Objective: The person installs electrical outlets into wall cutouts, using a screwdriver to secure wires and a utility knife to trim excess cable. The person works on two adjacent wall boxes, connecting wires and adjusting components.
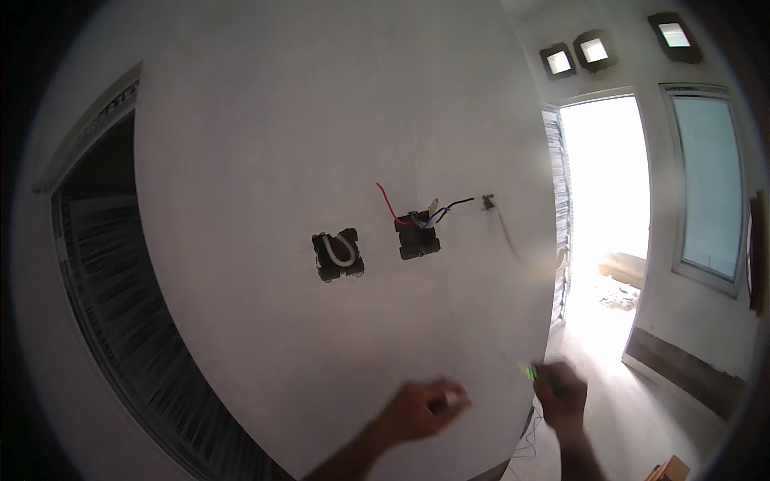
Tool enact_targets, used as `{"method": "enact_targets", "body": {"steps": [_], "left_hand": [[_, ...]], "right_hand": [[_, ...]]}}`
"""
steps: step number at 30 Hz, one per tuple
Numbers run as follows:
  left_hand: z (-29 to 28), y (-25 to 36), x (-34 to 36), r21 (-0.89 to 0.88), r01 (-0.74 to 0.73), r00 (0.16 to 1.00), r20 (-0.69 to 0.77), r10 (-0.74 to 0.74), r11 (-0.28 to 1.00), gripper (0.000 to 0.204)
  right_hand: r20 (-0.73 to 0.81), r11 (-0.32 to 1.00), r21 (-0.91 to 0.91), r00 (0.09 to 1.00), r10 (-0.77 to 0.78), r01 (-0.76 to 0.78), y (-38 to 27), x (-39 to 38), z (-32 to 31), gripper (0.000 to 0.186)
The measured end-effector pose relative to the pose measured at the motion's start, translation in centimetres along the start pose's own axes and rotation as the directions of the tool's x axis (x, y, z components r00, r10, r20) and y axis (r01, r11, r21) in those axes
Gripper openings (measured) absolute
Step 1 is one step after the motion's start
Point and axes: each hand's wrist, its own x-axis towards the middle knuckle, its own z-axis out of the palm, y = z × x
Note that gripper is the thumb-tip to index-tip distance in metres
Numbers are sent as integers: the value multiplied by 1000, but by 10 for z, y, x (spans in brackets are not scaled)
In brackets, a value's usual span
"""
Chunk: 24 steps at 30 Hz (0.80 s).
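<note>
In front of the pale wall, low in the view, my left hand (pixel 423 410) is raised with its fingers loosely curved and a gap by the thumb. It is blurred, and nothing shows in it. Farther right, my right hand (pixel 563 394) is closed around a slim tool with a bright green handle (pixel 528 371), seemingly a screwdriver; its thin tip is smeared and points up and left. Above the hands, a recessed wall box (pixel 419 240) has red, black, blue and white wires coming out. To its left, another wall box (pixel 338 258) holds a looped white cable (pixel 343 261).
A pale cable (pixel 507 228) hangs from a small hole in the wall (pixel 488 203). At right is a bright open doorway (pixel 603 184), with a window (pixel 710 184) beyond. A dark doorway (pixel 120 264) lies left. Thin wire (pixel 528 442) and cardboard (pixel 667 470) lie on the floor.
</note>
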Motion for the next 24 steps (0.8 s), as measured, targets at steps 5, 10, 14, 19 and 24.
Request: {"method": "enact_targets", "body": {"steps": [5, 10, 14, 19, 24], "left_hand": [[97, -95, -114, -9, 346, 799, 526, -290, 938, 40], [138, -170, -271, 32, 429, 726, 582, -366, 903, 41], [109, -182, -329, -130, 688, 603, 650, -463, 713, 29], [142, -240, -408, -193, 790, 546, 652, -526, 582, 28], [168, -282, -430, -108, 826, 453, 710, -539, 553, 28]], "right_hand": [[109, 791, -192, 813, -571, 581, -104, 134, 74, 23], [410, 534, -418, 677, -611, 735, -118, 190, 95, 25], [342, 701, -340, 777, -529, 627, -126, 203, 96, 18], [250, 860, -425, 949, -190, 284, -143, 180, 106, 21], [263, 816, -433, 920, -292, 383, -128, 179, 106, 21]]}}
